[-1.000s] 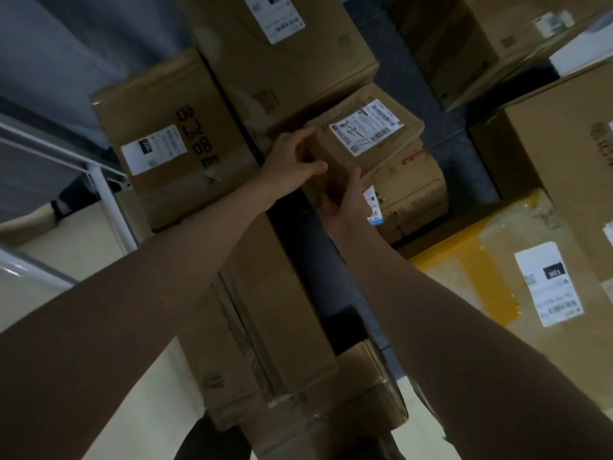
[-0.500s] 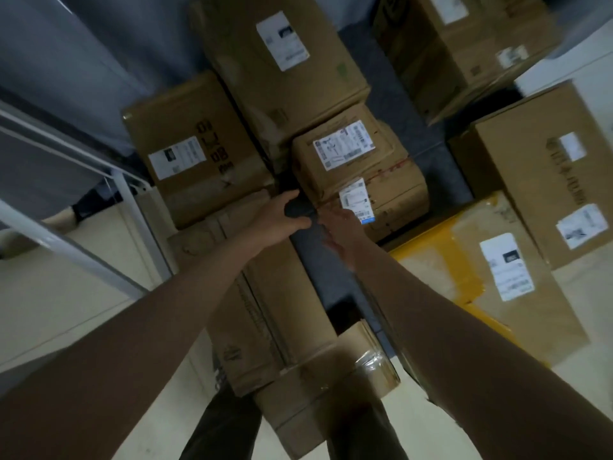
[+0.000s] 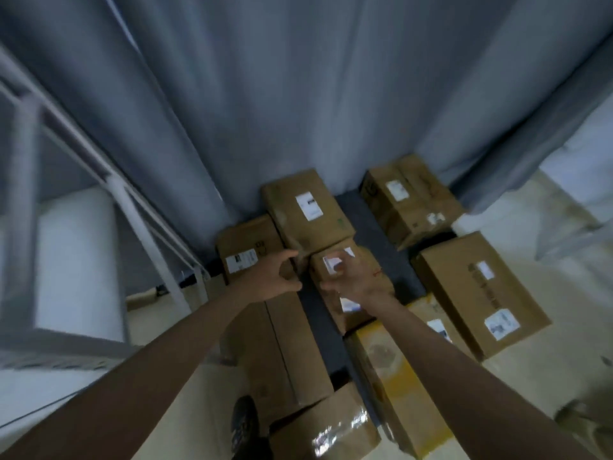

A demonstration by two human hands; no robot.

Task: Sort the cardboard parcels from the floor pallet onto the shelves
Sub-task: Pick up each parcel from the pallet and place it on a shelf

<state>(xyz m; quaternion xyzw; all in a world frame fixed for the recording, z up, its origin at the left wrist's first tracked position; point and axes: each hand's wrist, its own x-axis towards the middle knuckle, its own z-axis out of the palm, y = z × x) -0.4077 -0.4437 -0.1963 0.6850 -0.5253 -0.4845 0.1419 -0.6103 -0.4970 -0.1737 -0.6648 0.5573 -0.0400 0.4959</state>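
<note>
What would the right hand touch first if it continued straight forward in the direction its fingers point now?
Probably the small labelled parcel. The right hand is open, its fingers reaching toward that box's white label. The picture is blurred, so depth is unclear and it may already be touching.

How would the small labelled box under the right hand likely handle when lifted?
The small box looks rigid and square-edged, so probably stiff, unlikely to roll. Being compact, it is likely light enough for two hands. It sits atop another carton, so a push might slide it off.
</note>
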